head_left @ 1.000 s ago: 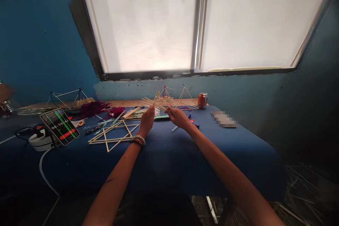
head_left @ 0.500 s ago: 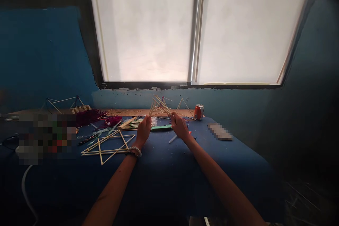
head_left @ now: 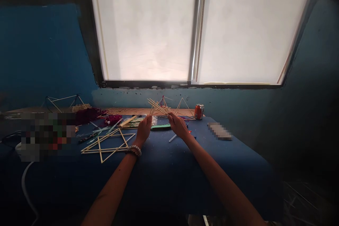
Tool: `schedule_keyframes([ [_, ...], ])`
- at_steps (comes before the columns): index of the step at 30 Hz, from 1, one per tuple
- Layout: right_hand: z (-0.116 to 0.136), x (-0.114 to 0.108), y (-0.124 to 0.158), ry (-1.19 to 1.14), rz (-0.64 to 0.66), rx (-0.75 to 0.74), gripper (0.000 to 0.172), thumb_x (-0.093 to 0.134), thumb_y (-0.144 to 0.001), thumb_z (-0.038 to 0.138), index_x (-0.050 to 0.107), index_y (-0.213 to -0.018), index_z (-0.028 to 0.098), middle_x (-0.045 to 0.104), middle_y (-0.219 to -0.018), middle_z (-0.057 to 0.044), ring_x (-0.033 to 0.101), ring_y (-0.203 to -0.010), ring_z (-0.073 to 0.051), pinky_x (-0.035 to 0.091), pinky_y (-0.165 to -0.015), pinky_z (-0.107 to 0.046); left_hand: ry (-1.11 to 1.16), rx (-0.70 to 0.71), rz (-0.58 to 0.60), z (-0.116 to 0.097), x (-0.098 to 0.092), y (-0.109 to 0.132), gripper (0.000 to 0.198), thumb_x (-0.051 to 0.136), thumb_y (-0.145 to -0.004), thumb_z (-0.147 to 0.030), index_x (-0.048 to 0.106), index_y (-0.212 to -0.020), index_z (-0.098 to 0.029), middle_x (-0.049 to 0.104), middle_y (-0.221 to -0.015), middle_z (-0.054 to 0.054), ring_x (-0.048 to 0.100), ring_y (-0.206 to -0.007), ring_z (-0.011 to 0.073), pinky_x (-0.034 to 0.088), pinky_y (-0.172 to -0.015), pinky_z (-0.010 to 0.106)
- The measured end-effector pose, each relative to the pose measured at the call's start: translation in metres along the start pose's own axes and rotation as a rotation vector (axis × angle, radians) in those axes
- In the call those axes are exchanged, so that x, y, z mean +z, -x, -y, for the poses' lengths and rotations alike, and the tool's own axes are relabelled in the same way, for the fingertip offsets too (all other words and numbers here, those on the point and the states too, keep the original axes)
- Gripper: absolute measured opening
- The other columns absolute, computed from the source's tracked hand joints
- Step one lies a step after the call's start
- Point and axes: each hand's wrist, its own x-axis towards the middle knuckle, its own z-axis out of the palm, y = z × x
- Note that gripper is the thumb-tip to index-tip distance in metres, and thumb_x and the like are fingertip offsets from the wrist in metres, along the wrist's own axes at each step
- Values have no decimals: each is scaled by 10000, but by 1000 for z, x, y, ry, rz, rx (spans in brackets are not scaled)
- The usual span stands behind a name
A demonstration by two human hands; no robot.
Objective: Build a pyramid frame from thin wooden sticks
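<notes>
While near the right hand point(head_left: 178, 126), an upright red soda can point(head_left: 199, 111), contents hidden.

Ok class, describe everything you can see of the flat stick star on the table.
The stick star is an open frame of thin, straight, pale sticks that look like wood or bamboo. They cross to form overlapping triangles with pointed tips, and some ends run past the crossings. How the joints are fastened is too small to tell. It lies flat on the blue table cover, just left of the left hand, which does not clearly touch it.
</notes>
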Motion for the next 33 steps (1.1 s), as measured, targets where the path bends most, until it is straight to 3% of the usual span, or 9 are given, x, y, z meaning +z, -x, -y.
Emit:
schedule_keyframes([
  [8,-1,3,-1,-17,23,19,247,341,-1054,339,558,-1054,220,563,-698,-2,519,-574,-195,252,-567,-280,-4,12,62,-1,0,1,396,409,-1021,-527,443,-741,-248,475,-588,-16,466,-537,167,314,-566,326],
  [17,-7,7,-4,-31,12,115,429,255,-1088,420,575,-882,222,605,-726,-48,592,-698,-217,323,-639,-295,-12,-5,98,-2,1,-1,441,332,-1028,-500,512,-735,-225,552,-627,3,535,-607,171,341,-630,305],
  [25,-8,6,-5,-100,8,101,415,295,-1078,428,646,-1063,207,719,-927,-77,664,-849,-224,427,-732,-287,-16,-2,129,-2,0,2,500,294,-1034,-557,512,-737,-220,518,-619,-8,509,-595,164,338,-626,294],
  [33,-5,6,-3,-58,60,21,340,323,-1066,385,612,-1004,215,712,-914,-67,651,-825,-213,427,-731,-281,17,35,203,-3,1,1,489,312,-1043,-546,490,-736,-210,480,-621,-20,458,-595,144,321,-626,296],
])
